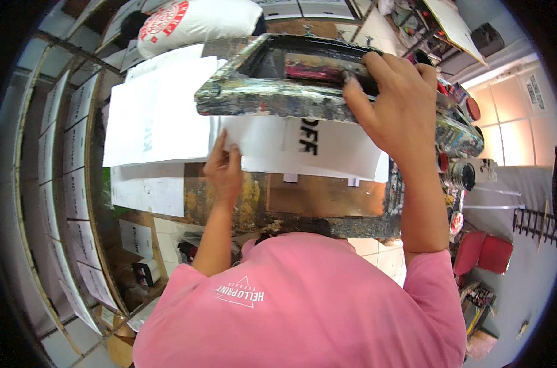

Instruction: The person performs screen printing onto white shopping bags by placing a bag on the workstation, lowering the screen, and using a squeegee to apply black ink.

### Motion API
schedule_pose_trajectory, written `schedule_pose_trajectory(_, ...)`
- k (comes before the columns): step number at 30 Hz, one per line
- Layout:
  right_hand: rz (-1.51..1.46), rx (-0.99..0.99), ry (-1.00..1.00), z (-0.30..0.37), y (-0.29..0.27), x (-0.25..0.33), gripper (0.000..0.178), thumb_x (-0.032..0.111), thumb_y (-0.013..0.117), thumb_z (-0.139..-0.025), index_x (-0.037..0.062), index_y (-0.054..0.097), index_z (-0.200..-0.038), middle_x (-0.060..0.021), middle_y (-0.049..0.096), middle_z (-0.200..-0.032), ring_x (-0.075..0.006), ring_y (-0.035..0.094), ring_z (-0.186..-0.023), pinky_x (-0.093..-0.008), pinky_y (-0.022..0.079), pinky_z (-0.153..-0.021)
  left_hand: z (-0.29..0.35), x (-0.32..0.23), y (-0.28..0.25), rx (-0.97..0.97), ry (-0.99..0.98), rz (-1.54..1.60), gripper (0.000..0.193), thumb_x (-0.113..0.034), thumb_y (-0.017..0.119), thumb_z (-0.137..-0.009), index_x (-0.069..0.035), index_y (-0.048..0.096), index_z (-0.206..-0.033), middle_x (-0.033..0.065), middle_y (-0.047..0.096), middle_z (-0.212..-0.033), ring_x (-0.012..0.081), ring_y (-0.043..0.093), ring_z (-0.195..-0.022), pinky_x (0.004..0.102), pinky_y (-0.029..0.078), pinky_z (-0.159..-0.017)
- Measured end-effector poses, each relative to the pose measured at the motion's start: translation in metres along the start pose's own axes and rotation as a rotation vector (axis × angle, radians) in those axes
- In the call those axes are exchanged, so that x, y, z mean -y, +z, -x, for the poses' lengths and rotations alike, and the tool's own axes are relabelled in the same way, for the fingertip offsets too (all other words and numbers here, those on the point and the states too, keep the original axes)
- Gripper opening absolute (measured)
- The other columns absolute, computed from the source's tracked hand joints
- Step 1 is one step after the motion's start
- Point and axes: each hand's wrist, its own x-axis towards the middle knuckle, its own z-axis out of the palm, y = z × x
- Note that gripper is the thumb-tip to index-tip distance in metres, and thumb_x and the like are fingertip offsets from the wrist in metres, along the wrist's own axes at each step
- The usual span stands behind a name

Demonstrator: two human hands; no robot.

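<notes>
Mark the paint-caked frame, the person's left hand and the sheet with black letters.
Paint-caked frame (266, 100): head view, on its near rail.
Left hand (224, 165): head view, on its back.
Sheet with black letters (338, 144): head view, white area right of the letters.

The sheet (263, 146) was white with bold black lettering; the frame (272, 102), dark and mottled with grey and white; the squeegee (318, 66), streaked magenta; the board (321, 197), brown; the shirt (315, 306), pink with a white print.
</notes>
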Motion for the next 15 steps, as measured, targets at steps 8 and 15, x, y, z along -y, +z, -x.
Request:
schedule_pose_trajectory(8,0.048,0.082,0.045,0.003,-0.006,0.015,0.03,0.031,0.067,-0.085,0.0048,0.066,-0.1,-0.0115,0.064,-0.091,-0.031,0.062,-0.093,-0.0475,0.04,-0.093,-0.108,0.063,-0.209,-0.073,-0.157,-0.086,0.077,0.005,0.062,-0.079,0.004,0.041,-0.154,0.0167,0.066,-0.127,0.0118,0.062,-0.08,0.0263,0.051,-0.068)
schedule_pose_trajectory(15,0.071,0.1,0.038,0.008,-0.008,0.023,0.029,0.024,0.065,-0.085,0.0029,0.066,-0.105,-0.0138,0.065,-0.097,-0.0318,0.061,-0.096,-0.0466,0.04,-0.096,-0.21,0.122,-0.326,-0.029,-0.275,-0.663,0.083,-0.006,0.065,-0.078,-0.009,0.041,-0.157,0.0306,0.054,-0.142,0.0292,0.065,-0.111,0.0368,0.056,-0.089)
